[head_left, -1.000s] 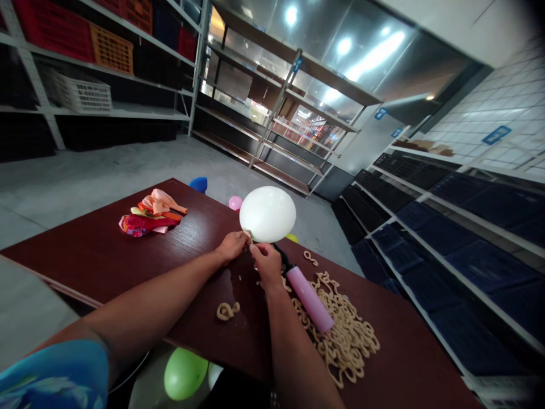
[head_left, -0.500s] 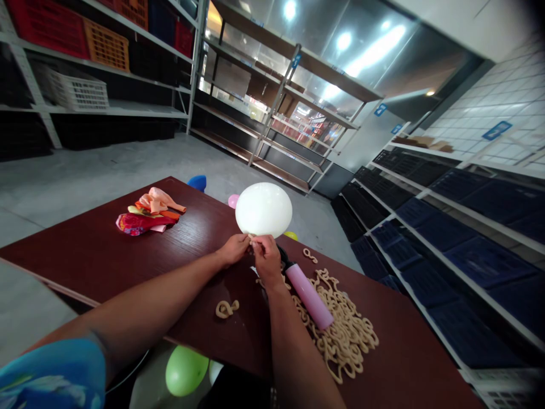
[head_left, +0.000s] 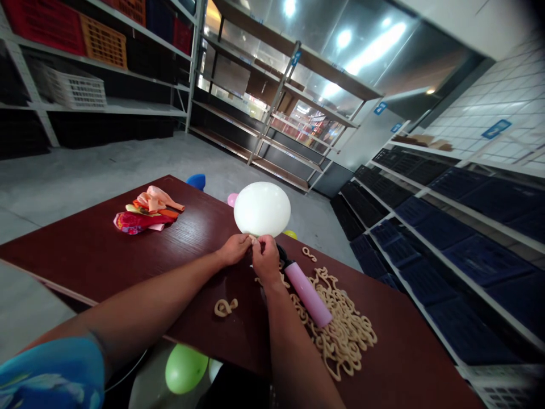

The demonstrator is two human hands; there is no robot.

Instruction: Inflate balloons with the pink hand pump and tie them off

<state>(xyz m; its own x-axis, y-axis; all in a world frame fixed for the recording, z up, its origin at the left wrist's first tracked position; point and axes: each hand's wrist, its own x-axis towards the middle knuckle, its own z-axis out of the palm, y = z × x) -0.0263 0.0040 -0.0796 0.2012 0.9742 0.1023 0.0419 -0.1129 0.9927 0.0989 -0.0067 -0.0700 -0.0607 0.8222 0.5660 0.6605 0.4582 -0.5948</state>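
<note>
A blown-up white balloon (head_left: pixel 262 208) stands just beyond my fingertips, its lower end at my hands. My left hand (head_left: pixel 237 249) is closed in a pinch at the balloon's neck. Against it from the right, my right hand (head_left: pixel 265 259) pinches at the same spot; the neck itself is mostly hidden by fingers. Beside my right wrist lies a pink pump (head_left: pixel 309 294) with a black end, resting on a heap of tan rubbery loops (head_left: pixel 351 335). One tan loop (head_left: pixel 225 308) lies apart, below my left hand.
The dark red table (head_left: pixel 191 278) carries a pile of uninflated balloons (head_left: pixel 149 210) at the left. A green balloon (head_left: pixel 186 369) is below the near edge. Pink, blue and yellow balloons show past the far edge. Shelves with crates (head_left: pixel 104 42) stand around the room.
My fingers have shifted very slightly at the balloon's neck, with both hands still together. The rest of the view has moved slightly left with the camera.
</note>
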